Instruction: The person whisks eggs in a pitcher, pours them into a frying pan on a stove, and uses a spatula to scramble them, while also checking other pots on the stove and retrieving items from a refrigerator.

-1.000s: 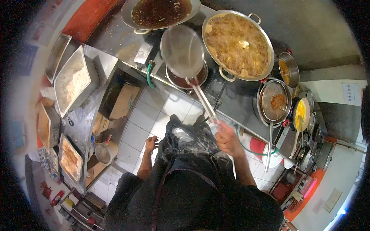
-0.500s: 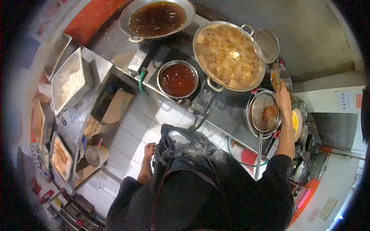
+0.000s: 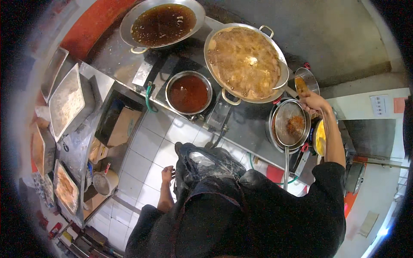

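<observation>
My right hand (image 3: 312, 103) reaches out to the right over the stove and grips the handle of a metal ladle (image 3: 282, 77). The ladle's bowl sits at the right edge of the large wide pan (image 3: 243, 60), which is full of pale brown food. Just below the hand, a round wire strainer (image 3: 290, 124) rests on a pot, its long handle pointing toward me. A small pot with orange contents (image 3: 306, 81) stands behind the hand. My left hand (image 3: 167, 175) hangs by my leg over the white floor tiles, holding nothing, fingers loose.
A wok of dark liquid (image 3: 161, 21) and a pot of red sauce (image 3: 189, 92) stand on the steel stove top (image 3: 245, 124). Trays of food (image 3: 64, 101) line the left counter. A cardboard box (image 3: 122, 127) and a metal cup (image 3: 101, 182) sit lower left. A yellow-filled bowl (image 3: 320, 137) is at right.
My right hand carried the wire strainer from above the red sauce pot to the pot at right, released it, and now grips a ladle at the big pan. My left hand stayed hanging.
</observation>
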Action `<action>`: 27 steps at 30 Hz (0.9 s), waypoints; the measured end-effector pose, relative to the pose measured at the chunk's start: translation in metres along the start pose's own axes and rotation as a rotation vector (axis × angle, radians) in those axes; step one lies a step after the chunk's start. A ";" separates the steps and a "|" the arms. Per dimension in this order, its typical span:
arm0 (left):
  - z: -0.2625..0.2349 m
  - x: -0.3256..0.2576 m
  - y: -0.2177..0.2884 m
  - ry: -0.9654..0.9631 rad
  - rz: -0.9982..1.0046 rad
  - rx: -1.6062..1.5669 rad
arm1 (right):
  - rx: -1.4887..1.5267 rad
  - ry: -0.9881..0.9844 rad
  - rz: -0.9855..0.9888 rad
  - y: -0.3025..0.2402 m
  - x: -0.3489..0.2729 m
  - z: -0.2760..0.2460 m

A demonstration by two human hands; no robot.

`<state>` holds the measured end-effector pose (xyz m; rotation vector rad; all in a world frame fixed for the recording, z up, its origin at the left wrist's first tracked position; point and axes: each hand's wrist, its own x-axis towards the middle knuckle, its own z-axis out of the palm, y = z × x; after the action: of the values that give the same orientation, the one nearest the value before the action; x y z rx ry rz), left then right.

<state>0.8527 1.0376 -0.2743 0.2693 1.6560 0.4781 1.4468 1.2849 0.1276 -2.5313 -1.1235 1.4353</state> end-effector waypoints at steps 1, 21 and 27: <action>0.003 0.002 -0.002 0.001 0.001 0.001 | 0.135 -0.043 0.046 0.008 0.002 -0.003; 0.022 -0.039 -0.015 0.050 0.179 0.170 | 0.802 -0.323 -0.097 0.027 0.060 0.115; 0.037 -0.032 -0.044 0.159 0.276 0.171 | 0.997 -0.387 -0.188 0.030 0.086 0.134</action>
<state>0.8977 0.9903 -0.2696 0.6056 1.8272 0.5769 1.3896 1.2720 -0.0236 -1.4698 -0.4226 1.8305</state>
